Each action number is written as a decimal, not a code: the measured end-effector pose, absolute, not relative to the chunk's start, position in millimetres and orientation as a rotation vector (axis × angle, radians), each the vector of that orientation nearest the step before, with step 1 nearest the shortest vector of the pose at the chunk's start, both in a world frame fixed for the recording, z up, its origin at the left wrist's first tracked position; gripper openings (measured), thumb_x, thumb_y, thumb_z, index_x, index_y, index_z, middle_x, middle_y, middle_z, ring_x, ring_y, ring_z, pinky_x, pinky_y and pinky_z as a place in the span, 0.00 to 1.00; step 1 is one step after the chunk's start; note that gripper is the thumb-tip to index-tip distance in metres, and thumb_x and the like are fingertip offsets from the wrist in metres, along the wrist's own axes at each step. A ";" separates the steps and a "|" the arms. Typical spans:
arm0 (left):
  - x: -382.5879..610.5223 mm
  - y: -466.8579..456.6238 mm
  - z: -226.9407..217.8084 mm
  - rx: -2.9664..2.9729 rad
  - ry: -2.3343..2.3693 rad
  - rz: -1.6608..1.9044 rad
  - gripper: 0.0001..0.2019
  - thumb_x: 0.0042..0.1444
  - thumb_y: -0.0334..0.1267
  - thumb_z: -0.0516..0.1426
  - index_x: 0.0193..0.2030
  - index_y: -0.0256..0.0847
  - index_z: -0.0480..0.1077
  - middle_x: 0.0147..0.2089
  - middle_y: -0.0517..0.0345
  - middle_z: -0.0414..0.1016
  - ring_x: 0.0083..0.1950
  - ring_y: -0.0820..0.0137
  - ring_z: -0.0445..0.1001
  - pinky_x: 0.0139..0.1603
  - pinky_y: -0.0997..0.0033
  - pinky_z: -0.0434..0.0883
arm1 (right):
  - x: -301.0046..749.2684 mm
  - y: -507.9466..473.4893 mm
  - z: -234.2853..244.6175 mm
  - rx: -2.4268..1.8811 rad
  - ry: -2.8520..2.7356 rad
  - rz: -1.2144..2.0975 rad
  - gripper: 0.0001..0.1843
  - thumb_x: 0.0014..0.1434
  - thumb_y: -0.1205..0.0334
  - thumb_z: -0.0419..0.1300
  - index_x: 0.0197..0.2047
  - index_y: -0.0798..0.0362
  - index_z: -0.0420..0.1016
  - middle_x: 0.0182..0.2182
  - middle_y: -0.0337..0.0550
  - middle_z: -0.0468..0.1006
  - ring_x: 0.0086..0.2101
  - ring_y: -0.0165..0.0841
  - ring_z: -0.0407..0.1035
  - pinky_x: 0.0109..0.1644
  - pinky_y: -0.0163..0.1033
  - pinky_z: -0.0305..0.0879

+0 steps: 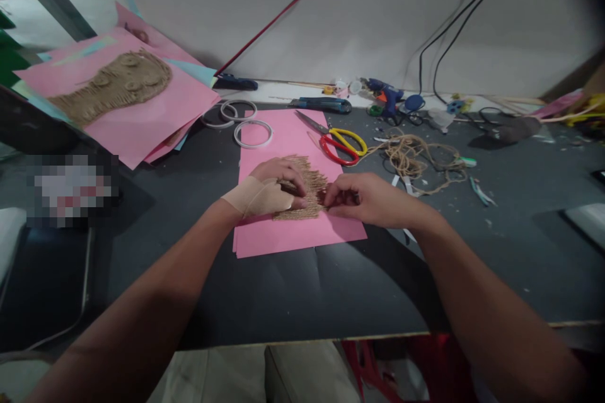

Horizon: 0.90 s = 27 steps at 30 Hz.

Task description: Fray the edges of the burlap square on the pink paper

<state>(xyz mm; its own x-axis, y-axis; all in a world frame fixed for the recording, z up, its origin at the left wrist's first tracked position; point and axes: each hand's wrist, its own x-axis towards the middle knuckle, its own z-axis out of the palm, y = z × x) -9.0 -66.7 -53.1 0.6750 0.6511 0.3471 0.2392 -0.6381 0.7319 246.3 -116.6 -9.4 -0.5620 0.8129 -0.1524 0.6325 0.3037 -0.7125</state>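
Note:
A patch of brown twine laid in close rows (309,186) lies on a pink sheet of paper (293,239) in front of me. My left hand (274,186), with a tan wrap around wrist and palm, rests over the patch's left side, its fingers curled and thumb close to them against the twine. At the right edge of the rows, my right hand (359,198) has thumb and fingertips pinched together on the twine; its very tips are partly hidden. Scissors with red and yellow handles (340,141) lie on the sheet's upper right, just beyond my hands.
Loose twine (411,160) lies tangled on the right. Several grey rings (254,134) sit at upper left, beside pink papers bearing a twine shape (127,85). A utility knife (321,104) and a blue glue gun (390,97) lie along the wall.

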 end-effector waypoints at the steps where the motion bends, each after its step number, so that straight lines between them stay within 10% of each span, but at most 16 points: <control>1: -9.2 -66.5 -53.5 2.224 0.685 0.798 0.06 0.48 0.35 0.72 0.31 0.41 0.81 0.36 0.55 0.85 0.40 0.66 0.81 0.56 0.58 0.77 | 246.3 -116.6 -9.7 -1.326 -2.336 1.106 0.07 0.58 0.65 0.64 0.41 0.53 0.81 0.33 0.41 0.81 0.32 0.31 0.72 0.37 0.37 0.65; 27: -9.4 -68.4 -52.2 2.255 0.705 0.789 0.06 0.49 0.36 0.72 0.31 0.41 0.81 0.36 0.53 0.84 0.41 0.65 0.81 0.55 0.58 0.76 | 238.2 -120.7 -5.2 -1.272 -2.461 1.025 0.05 0.64 0.63 0.62 0.39 0.53 0.78 0.34 0.43 0.81 0.32 0.32 0.70 0.38 0.37 0.61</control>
<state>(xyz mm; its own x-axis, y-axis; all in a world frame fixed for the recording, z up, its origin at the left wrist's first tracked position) -9.4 -68.4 -52.2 0.6761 0.6519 0.3435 0.2679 -0.6517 0.7095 238.2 -120.7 -5.2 -0.6149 0.7760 -0.1407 0.6466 0.3939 -0.6533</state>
